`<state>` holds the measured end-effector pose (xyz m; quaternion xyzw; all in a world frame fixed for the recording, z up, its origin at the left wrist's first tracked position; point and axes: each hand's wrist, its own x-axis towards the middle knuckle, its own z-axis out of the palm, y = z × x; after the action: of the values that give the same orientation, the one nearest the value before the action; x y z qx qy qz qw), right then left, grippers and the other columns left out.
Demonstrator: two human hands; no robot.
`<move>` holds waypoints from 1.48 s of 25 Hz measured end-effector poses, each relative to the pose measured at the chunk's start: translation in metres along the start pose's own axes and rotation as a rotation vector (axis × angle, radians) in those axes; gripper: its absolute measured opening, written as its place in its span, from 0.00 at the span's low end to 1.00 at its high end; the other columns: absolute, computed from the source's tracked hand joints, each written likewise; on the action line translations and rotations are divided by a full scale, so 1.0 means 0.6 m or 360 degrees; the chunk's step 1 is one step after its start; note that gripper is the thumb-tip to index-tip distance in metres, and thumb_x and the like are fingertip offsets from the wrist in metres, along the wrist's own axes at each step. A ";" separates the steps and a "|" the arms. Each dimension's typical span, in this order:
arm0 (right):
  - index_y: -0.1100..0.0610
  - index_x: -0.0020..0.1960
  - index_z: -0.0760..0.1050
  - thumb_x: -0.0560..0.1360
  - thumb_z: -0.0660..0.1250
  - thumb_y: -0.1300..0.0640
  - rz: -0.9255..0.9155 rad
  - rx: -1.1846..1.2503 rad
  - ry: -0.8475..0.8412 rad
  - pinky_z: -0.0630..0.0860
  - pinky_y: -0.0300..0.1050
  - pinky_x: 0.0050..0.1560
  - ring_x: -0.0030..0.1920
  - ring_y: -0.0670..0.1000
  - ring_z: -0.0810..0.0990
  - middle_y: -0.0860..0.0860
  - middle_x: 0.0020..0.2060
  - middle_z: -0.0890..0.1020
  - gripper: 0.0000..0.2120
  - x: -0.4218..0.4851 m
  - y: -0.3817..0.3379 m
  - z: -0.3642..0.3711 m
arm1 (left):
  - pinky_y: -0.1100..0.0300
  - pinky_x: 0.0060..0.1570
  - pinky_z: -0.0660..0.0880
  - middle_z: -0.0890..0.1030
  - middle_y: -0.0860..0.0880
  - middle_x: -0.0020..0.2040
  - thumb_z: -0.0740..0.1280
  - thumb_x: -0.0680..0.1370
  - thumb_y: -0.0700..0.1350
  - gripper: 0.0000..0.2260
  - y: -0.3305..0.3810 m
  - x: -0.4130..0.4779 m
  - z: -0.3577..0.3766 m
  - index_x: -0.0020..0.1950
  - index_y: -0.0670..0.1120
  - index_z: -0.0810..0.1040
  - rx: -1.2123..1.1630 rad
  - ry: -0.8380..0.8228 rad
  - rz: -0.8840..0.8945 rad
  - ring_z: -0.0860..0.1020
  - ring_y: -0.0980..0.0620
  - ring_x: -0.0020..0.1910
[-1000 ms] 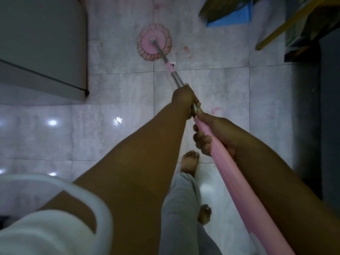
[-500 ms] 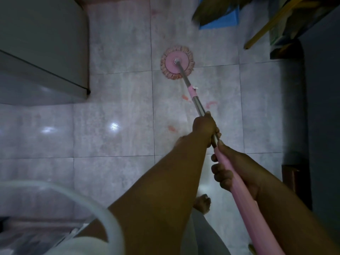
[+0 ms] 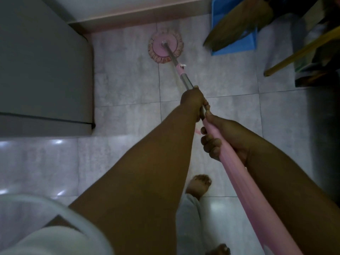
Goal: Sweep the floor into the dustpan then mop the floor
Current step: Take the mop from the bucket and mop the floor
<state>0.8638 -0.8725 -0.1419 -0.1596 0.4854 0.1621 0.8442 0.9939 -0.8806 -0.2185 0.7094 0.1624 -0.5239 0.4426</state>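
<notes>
The left hand grips the pink mop pole in front, and the right hand grips it just behind, likely for a strong push. The round mop head sits flat on the floor near the wall. The blue dustpan (a broom lies over it) hides whatever is inside.

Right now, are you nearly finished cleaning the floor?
Sweeping looks done: the broom and blue dustpan are set aside. Mopping is in hand: left hand and right hand grip the mop handle, with the mop head on the tiles by the wall. How much floor is left, I cannot tell.
</notes>
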 end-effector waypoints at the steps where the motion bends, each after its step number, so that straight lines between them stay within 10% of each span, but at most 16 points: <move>1: 0.58 0.40 0.72 0.70 0.69 0.39 -0.0015 -0.0012 0.0013 0.70 0.36 0.19 0.19 0.45 0.68 0.51 0.26 0.70 0.22 0.011 -0.022 -0.001 | 0.64 0.25 0.66 0.70 0.46 0.25 0.56 0.83 0.51 0.16 0.017 0.016 0.008 0.40 0.42 0.69 -0.0009 0.0009 0.0011 0.68 0.49 0.21; 17: 0.58 0.41 0.71 0.76 0.65 0.41 -0.0191 0.0237 0.0044 0.69 0.34 0.19 0.20 0.44 0.68 0.50 0.27 0.69 0.20 -0.035 -0.084 -0.068 | 0.69 0.23 0.65 0.67 0.51 0.16 0.58 0.82 0.53 0.16 0.053 0.019 0.130 0.40 0.45 0.69 0.0042 -0.0067 0.0000 0.66 0.54 0.14; 37: 0.59 0.38 0.74 0.70 0.68 0.37 -0.0084 0.0332 0.0096 0.67 0.37 0.21 0.20 0.47 0.67 0.53 0.26 0.70 0.23 -0.250 0.373 -0.182 | 0.62 0.22 0.69 0.70 0.47 0.23 0.58 0.82 0.53 0.16 -0.375 -0.268 0.102 0.44 0.42 0.71 0.0261 -0.0148 -0.0116 0.69 0.51 0.17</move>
<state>0.6125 -0.7360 -0.0887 -0.0882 0.5206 0.0836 0.8451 0.7370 -0.7669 -0.1827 0.7117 0.1240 -0.5836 0.3708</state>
